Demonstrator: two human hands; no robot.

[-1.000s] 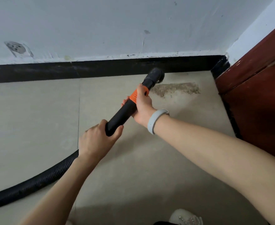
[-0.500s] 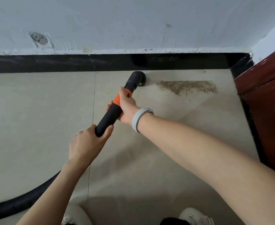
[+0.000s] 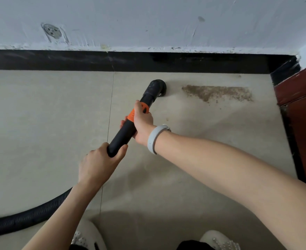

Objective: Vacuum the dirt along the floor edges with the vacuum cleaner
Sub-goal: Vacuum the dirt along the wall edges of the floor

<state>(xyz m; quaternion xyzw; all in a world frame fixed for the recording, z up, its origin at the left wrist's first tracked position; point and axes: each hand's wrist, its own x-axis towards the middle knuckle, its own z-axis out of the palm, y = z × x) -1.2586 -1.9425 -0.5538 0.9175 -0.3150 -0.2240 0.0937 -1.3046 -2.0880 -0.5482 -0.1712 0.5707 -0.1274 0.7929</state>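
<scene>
black vacuum nozzle (image 3: 157,86) on floor, brown dirt (image 3: 219,92) rightward

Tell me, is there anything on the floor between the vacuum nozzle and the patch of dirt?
Nothing visible. The nozzle sits left of the dirt patch, apart from it, with only bare floor tile between them. Both lie near the black baseboard.

Bare forearms, a pale grey wristband (image 3: 153,138) on the right wrist, white perforated shoes (image 3: 87,237) below

No legible text, label, brand, number or sign found anywhere in view.
</scene>
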